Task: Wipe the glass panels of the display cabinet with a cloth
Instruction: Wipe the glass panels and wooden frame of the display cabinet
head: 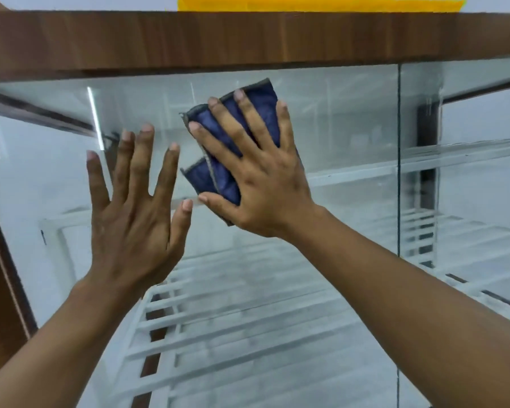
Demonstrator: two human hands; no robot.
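A folded dark blue cloth (218,172) with grey edging lies flat against the upper part of the cabinet's glass panel (345,125). My right hand (253,178) presses it to the glass with straight, spread fingers, so the palm hides much of the cloth. Just to its left my left hand (133,213) is held up flat with fingers spread, at or against the same panel; it holds nothing.
A brown wooden top rail (248,39) runs across just above the hands. A vertical glass seam (398,172) divides this panel from the one on the right. White slatted shelves (248,313) show behind the glass. A wooden side frame (0,275) stands at the left.
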